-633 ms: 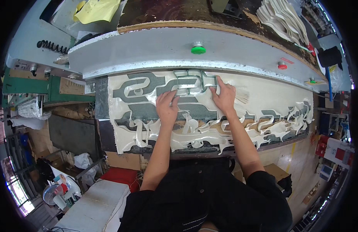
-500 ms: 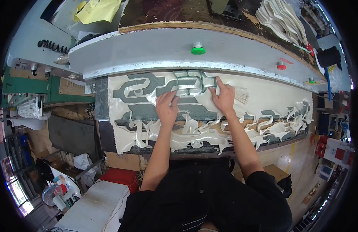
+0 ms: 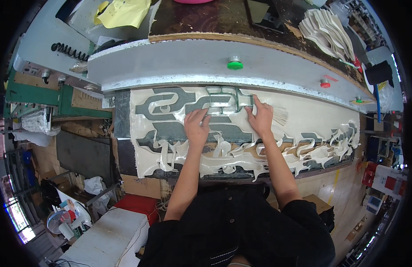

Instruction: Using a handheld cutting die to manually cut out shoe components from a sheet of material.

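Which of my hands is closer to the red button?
Right. Your right hand is left of the red button; your left hand is farther left, by the metal frame.

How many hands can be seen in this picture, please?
2: the left hand near the lower left of the green metal frame, the right hand at its right end.

Floor: pale tiled floor (image 3: 348, 193) on the right, with a yellow line
Window: bright window (image 3: 26, 233), near left, partly washed out
Light: thin white light strip (image 3: 370, 241) along the near-right rim
Furniture: white, stained cabinet (image 3: 103, 233), near left
Beside it: red block (image 3: 139, 204) and electric fan (image 3: 59, 221)
Left edge: dark metal rack (image 3: 11, 178)
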A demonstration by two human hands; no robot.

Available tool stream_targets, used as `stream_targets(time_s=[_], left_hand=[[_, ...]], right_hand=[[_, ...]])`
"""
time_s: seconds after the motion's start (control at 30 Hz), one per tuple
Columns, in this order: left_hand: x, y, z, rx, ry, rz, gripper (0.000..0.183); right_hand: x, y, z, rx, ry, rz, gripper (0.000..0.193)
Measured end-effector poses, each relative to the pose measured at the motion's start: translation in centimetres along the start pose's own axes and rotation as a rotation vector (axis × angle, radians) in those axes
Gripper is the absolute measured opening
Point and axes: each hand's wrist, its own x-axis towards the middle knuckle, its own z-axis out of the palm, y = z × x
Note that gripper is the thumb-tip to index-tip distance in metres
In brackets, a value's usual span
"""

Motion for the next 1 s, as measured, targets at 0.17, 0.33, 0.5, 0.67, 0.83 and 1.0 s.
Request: stream_targets(time_s=[0.17, 0.33, 0.5, 0.67, 0.83, 1.0], left_hand=[[0.3, 0.0, -0.2, -0.002, -0.013, -0.008, 0.031], [0.7, -0.1, -0.3, 0.005, -0.031, -0.022, 0.032], [1.4, 1.7, -1.6, -0.159, -0.014, -0.101, 0.04], [5.8, 7.2, -3.1, -0.319, 0.048, -0.057, 0.038], [12.5, 12.9, -2.2, -0.224, 0.157, -0.032, 0.04], [12.5, 12.9, -2.2, -0.174, 0.127, -0.084, 0.049]], right_hand=[[0.1, -0.1, -0.1, -0.021, -0.015, 0.009, 0.061], [0.5, -0.6, -0.4, -0.026, -0.025, -0.006, 0.066], [-1.2, 0.1, -3.4, 0.093, -0.003, 0.031, 0.061], [-8.3, -2.3, -9.8, 0.09, -0.281, -0.159, 0.037], [-13.6, -4.8, -10.0, -0.137, -0.826, -0.245, 0.038], [-12.4, -5.4, -9.6, -0.157, -0.69, -0.167, 0.038]])
